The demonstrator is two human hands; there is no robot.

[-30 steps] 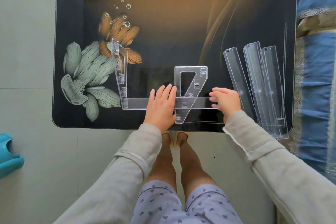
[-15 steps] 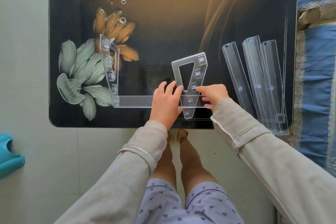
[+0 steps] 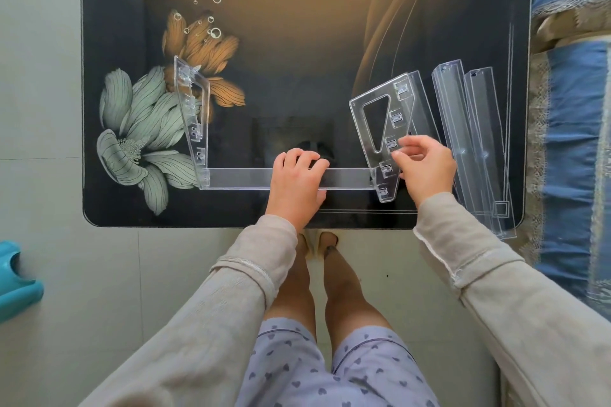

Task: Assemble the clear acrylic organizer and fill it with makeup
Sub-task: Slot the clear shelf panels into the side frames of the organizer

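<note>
Rightward now, right hand (image 3: pixel 426 168) pinches side panel (image 3: pixel 380 129); left hand (image 3: pixel 296 183) presses shelf strip (image 3: pixel 238 178).

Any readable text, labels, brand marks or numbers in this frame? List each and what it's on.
None readable.
Clear acrylic side panel in the right hand: no print visible, only moulded slots.
Shelf strip under the left hand, and the spare shelf strips: no print visible.
Table: printed flowers, bubbles and a small square motif, no lettering.
Sleeves, shorts, blue fabric at right: patterns only.
</note>
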